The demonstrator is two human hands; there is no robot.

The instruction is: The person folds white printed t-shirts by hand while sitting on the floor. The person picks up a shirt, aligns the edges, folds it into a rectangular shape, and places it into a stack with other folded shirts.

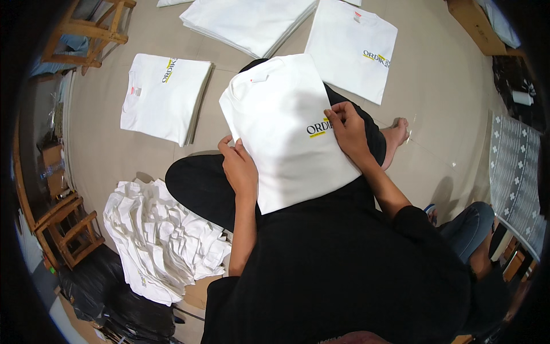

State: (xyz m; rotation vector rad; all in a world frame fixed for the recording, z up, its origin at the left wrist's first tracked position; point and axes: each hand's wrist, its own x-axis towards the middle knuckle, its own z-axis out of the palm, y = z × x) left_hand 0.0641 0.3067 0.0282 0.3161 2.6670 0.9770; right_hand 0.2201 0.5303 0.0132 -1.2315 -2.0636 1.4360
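Observation:
A folded white T-shirt with a printed chest design lies over my lap, held at both side edges. My left hand grips its left edge, thumb on top. My right hand pinches the right edge beside the print, partly covering it. On the floor to the left is a stack of folded white T-shirts; another folded white T-shirt lies ahead to the right. A larger stack of white shirts is straight ahead. Unfolded white shirts form a crumpled heap beside my left knee.
Wooden stools stand at the left edge. Black plastic bags lie behind the heap near a cardboard box. Another person's bent leg in jeans is at the lower right, near a grey patterned cloth. A cardboard box sits at the upper right.

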